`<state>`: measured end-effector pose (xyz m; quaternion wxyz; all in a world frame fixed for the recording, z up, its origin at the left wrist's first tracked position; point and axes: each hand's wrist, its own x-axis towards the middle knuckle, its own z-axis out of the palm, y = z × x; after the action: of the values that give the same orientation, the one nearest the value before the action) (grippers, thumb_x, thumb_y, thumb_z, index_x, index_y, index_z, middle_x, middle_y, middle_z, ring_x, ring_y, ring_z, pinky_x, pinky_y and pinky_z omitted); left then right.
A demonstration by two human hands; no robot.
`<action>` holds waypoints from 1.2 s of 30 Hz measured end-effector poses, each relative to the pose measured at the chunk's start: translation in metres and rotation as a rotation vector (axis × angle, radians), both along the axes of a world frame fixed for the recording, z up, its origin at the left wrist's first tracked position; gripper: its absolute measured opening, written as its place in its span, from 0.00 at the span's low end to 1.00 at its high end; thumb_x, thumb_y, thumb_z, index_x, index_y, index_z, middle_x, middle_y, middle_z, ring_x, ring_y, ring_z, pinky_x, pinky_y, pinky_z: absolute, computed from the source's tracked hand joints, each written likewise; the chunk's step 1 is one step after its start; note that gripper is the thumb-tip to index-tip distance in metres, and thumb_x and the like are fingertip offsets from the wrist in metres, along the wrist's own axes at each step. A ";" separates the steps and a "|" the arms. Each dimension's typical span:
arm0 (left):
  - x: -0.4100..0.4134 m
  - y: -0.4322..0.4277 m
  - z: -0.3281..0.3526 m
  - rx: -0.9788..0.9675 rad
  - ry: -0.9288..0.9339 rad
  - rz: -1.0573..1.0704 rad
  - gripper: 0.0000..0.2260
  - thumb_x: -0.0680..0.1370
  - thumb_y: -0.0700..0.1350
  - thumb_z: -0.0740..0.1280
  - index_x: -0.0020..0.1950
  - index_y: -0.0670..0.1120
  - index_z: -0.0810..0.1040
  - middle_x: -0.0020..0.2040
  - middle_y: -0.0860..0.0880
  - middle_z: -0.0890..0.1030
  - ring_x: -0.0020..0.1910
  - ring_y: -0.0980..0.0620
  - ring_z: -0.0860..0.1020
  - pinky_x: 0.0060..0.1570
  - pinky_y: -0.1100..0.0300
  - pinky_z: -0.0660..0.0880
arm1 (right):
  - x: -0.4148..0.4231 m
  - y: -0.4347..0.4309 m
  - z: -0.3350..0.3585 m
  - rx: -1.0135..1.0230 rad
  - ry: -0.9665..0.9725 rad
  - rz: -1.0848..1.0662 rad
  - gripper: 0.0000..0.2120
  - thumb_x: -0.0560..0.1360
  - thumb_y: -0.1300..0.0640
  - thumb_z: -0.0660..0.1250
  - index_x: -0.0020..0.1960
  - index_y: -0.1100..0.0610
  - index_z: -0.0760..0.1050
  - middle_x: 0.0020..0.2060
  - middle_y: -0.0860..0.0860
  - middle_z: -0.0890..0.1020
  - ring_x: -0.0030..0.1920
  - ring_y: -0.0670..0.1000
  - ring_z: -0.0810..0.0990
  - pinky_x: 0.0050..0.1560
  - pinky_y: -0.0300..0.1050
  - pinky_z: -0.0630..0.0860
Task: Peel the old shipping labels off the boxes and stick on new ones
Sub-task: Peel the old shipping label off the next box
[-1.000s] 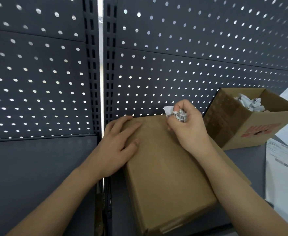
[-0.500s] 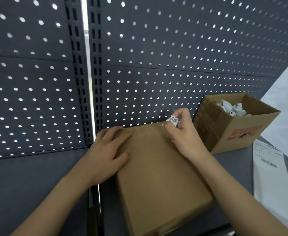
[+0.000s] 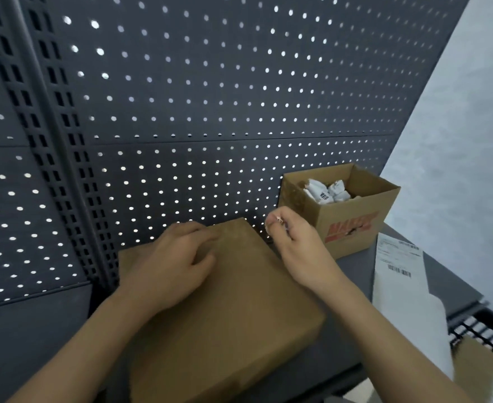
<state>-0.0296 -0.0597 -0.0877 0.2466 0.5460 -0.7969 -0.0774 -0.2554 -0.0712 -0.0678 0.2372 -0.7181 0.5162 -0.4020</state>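
Observation:
A plain brown cardboard box (image 3: 233, 321) lies flat on the dark shelf, its top bare of any label. My left hand (image 3: 175, 257) rests on the box's far left part, fingers slightly bent. My right hand (image 3: 292, 239) hovers over the box's far right corner, fingers curled round a small crumpled white label scrap (image 3: 280, 221), only a sliver of which shows. A sheet of new white labels (image 3: 399, 274) with barcodes lies on the shelf to the right.
A small open cardboard box (image 3: 353, 225) with red print stands at the back right, holding several crumpled old labels (image 3: 325, 191). A dark pegboard wall (image 3: 210, 112) rises behind. The shelf's front edge (image 3: 469, 309) and another brown box corner (image 3: 484, 362) are at the lower right.
The view swung to the right. My right hand closed tighter round the crumpled label and shifted right toward the open box. My left hand stayed on the box.

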 end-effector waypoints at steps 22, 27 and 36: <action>-0.151 -0.025 0.042 -0.052 0.043 -0.010 0.16 0.76 0.54 0.55 0.55 0.56 0.80 0.52 0.60 0.80 0.50 0.58 0.78 0.50 0.52 0.77 | -0.140 -0.010 0.046 -0.210 -0.122 -0.190 0.20 0.79 0.62 0.61 0.67 0.45 0.76 0.49 0.51 0.85 0.38 0.50 0.78 0.44 0.42 0.74; -0.166 -0.031 0.027 -0.043 0.088 0.006 0.09 0.77 0.49 0.61 0.50 0.54 0.81 0.46 0.60 0.80 0.45 0.60 0.77 0.46 0.53 0.77 | -0.158 -0.039 0.056 -0.137 -0.104 -0.276 0.12 0.77 0.61 0.61 0.50 0.52 0.82 0.25 0.33 0.76 0.24 0.41 0.72 0.29 0.35 0.63; -0.162 -0.042 0.001 -0.012 0.132 0.019 0.08 0.78 0.46 0.63 0.50 0.54 0.83 0.45 0.61 0.80 0.44 0.61 0.77 0.45 0.57 0.77 | -0.148 -0.081 0.082 -0.137 0.123 -0.210 0.20 0.83 0.44 0.54 0.43 0.57 0.74 0.41 0.59 0.82 0.42 0.54 0.80 0.43 0.46 0.74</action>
<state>-0.1920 -0.1022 -0.0863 0.3026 0.5457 -0.7742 -0.1061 -0.4035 -0.1520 0.0144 0.1120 -0.6978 0.5735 -0.4144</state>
